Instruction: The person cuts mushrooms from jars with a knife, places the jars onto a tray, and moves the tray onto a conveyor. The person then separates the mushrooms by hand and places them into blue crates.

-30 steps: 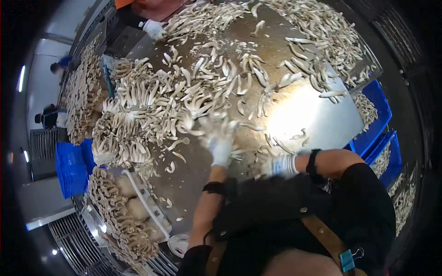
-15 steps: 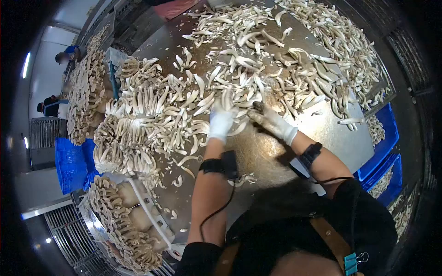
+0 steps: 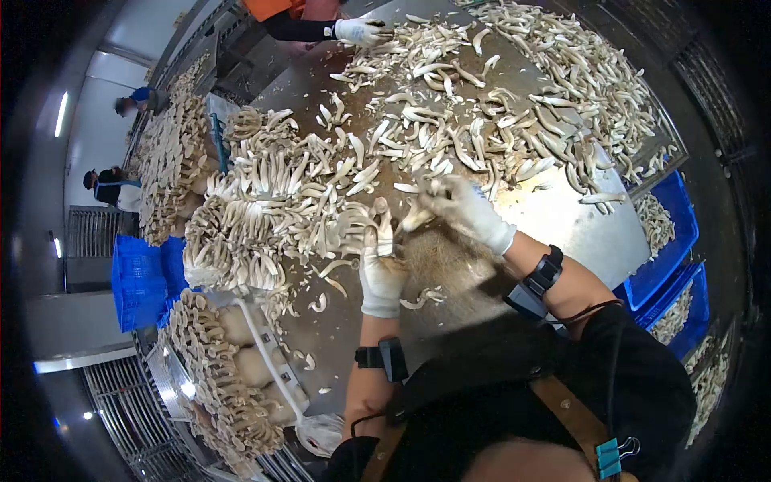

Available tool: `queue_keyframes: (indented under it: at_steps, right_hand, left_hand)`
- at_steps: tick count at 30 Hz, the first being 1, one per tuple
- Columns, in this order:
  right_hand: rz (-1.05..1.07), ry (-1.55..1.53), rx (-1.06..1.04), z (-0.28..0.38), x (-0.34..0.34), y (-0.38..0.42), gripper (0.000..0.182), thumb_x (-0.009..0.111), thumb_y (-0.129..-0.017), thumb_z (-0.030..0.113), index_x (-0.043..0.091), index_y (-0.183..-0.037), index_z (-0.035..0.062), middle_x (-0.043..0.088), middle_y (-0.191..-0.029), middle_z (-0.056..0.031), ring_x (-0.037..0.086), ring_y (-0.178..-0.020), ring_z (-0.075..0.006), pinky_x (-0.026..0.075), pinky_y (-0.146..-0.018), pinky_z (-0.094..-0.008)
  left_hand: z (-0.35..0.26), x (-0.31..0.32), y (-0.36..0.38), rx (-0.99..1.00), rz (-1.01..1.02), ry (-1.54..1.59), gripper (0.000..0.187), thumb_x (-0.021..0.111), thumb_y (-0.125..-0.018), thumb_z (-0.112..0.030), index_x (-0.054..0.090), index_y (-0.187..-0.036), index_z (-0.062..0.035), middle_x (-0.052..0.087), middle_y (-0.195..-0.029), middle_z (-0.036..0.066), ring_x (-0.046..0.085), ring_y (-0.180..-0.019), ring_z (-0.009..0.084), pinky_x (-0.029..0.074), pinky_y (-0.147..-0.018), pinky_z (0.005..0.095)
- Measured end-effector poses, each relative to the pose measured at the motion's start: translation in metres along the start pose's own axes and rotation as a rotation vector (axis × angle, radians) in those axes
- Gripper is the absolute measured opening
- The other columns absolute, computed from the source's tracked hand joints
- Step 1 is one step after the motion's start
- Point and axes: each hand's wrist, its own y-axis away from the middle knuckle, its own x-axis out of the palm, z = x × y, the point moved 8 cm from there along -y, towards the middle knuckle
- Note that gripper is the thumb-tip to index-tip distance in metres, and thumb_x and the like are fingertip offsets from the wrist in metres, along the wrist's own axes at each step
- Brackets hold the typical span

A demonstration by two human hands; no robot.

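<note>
Pale, long-stemmed mushrooms (image 3: 265, 217) lie heaped across the metal table. My left hand (image 3: 381, 281), in a white glove, is turned palm up near the table's front, its fingers curled around a few mushrooms (image 3: 381, 215). Just to its right, my right hand (image 3: 472, 213) wears a soiled white glove and pinches a mushroom (image 3: 416, 217) at the fingertips. Motion blurs the right fingers a little. Both hands are slightly above the metal table (image 3: 450, 273).
Rows of uncut mushroom clusters (image 3: 213, 377) stand in a rack at lower left. Blue crates (image 3: 140, 281) are at left, and another blue crate (image 3: 683, 217) at right. Across the table reaches a co-worker's gloved hand (image 3: 361, 32). Two other people are at far left.
My left hand has drawn back toward me and turned upward with mushrooms in it. My right hand has moved slightly left, lifting a mushroom. A co-worker's arm has entered at the top.
</note>
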Motion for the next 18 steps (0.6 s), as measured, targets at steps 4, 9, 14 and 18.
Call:
queue_keyframes:
  at_steps: [4, 9, 14, 18]
  right_hand:
    - [-0.030, -0.033, 0.059, 0.006, 0.023, 0.009, 0.023, 0.055, -0.091, 0.018, 0.060, -0.101, -0.0025, 0.062, -0.088, -0.0209, 0.063, -0.082, -0.0274, 0.050, -0.080, -0.0358]
    - [0.070, 0.087, -0.167, -0.003, 0.035, 0.022, 0.040, 0.058, -0.087, 0.016, 0.050, -0.119, -0.0060, 0.059, -0.105, -0.0263, 0.059, -0.101, -0.0365, 0.046, -0.088, -0.0381]
    - [0.039, -0.808, 0.046, -0.016, 0.015, 0.022, 0.037, 0.056, -0.087, -0.001, 0.043, -0.121, -0.0071, 0.057, -0.108, -0.0179, 0.056, -0.100, -0.0226, 0.050, -0.077, -0.0307]
    - [0.078, -0.417, -0.065, -0.001, 0.023, 0.017, 0.070, 0.067, -0.085, 0.015, 0.027, -0.137, -0.0083, 0.054, -0.116, -0.0213, 0.055, -0.106, -0.0227, 0.049, -0.092, -0.0331]
  left_hand:
    - [0.014, -0.013, 0.005, 0.189, 0.125, -0.736, 0.016, 0.057, -0.093, -0.012, 0.058, -0.107, -0.0055, 0.061, -0.099, 0.001, 0.056, -0.081, 0.0073, 0.043, -0.065, 0.0196]
    - [-0.003, -0.001, 0.018, 0.259, 0.031, -0.624, 0.028, 0.061, -0.090, -0.020, 0.054, -0.114, -0.0077, 0.062, -0.097, 0.003, 0.061, -0.088, 0.0122, 0.052, -0.072, 0.0238]
    - [-0.011, 0.027, 0.022, 0.163, 0.012, -0.099, 0.036, 0.058, -0.091, -0.027, 0.051, -0.120, -0.0066, 0.064, -0.106, 0.010, 0.062, -0.094, 0.0207, 0.049, -0.092, 0.0333]
    - [0.005, 0.021, 0.020, 0.182, 0.028, -0.683, 0.040, 0.055, -0.092, -0.031, 0.052, -0.124, -0.0064, 0.059, -0.115, 0.008, 0.058, -0.100, 0.0165, 0.048, -0.086, 0.0301]
